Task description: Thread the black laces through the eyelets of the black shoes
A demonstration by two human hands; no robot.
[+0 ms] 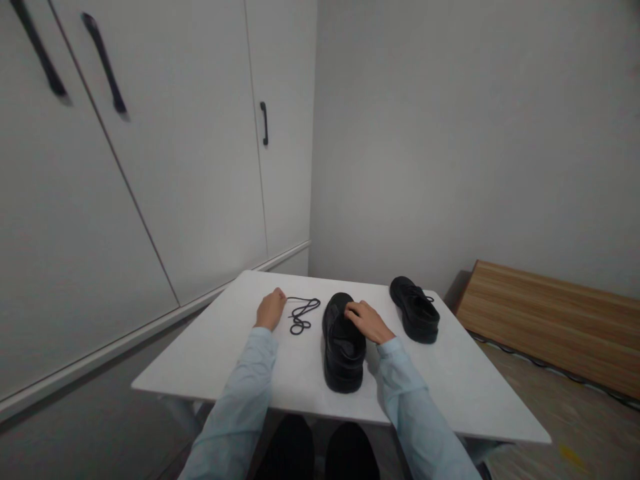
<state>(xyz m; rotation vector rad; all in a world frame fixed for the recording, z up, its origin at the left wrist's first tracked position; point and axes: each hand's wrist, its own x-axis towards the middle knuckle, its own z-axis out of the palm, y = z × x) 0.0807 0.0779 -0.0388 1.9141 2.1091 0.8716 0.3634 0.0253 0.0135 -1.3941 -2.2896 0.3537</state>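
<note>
A black shoe (pixel 344 363) stands on the white table with its toe pointing away from me and its heel near the front edge. My right hand (pixel 367 321) is at the shoe's upper right side, fingers bent together over the tongue area; what they pinch, if anything, is too small to make out. Left of the shoe, a dark shoelace (pixel 301 316) lies in loose loops on the table. One end of it runs to the fingertips of my left hand (pixel 271 309), which are closed on it.
A second black shoe (pixel 419 313), with a lace in it, stands at the back right of the white table (pixel 210 353). Behind are white cabinets (pixel 200 167) and a grey wall. A wood-grain board (pixel 550 320) leans at the right.
</note>
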